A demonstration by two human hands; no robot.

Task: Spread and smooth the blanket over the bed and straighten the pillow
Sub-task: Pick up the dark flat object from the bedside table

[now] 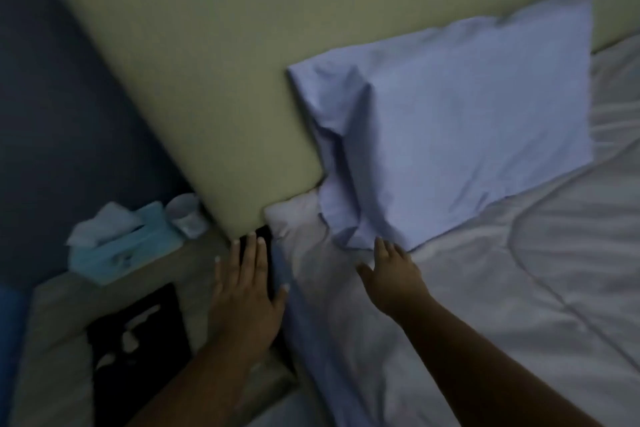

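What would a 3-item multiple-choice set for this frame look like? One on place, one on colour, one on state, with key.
1. Where does the tissue box sit?
A. on the nightstand beside the bed
B. on the pillow
C. on the blanket

2. What colour is the pillow case?
A. red
B. light blue
C. black

3. What state is the right hand in?
A. clenched in a fist around the pillow
C. holding the tissue box
B. open, fingers spread, just short of the pillow's near corner

Key:
1 A, the box rests on the nightstand next to a white cup, left of the bed.
2 B, the case reads pale blue against the whitish blanket.
3 B, the fingers are spread and grip nothing; the left hand is likewise open, at the bed's edge.
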